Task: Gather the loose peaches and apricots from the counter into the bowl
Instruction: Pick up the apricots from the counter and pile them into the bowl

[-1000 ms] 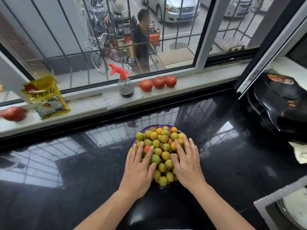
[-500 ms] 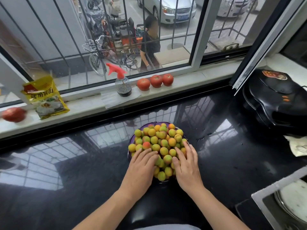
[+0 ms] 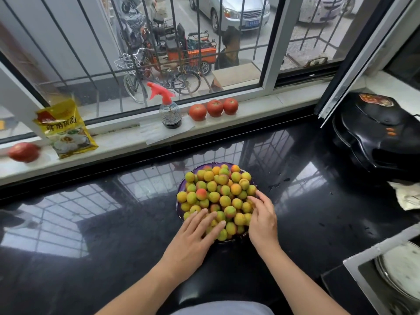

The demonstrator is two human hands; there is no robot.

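A purple bowl (image 3: 180,184) sits on the black counter, heaped with several small yellow, green and orange peaches and apricots (image 3: 218,194). My left hand (image 3: 193,237) lies flat on the near left side of the heap, fingers straight and spread over the fruit. My right hand (image 3: 261,220) rests against the near right side of the heap, fingers lightly bent and touching the fruit at the rim. Neither hand grips anything. The near rim of the bowl is hidden under both hands. I see no loose fruit on the counter.
The glossy black counter (image 3: 113,246) stretches all around. On the windowsill stand a spray bottle (image 3: 169,110), three tomatoes (image 3: 213,108), a yellow packet (image 3: 66,128) and another tomato (image 3: 23,152). A black electric griddle (image 3: 377,133) sits at right, a sink (image 3: 395,271) at near right.
Both hands have slid back toward me, from spread over the middle of the heap to its near edge. The right hand now sits at the right rim.
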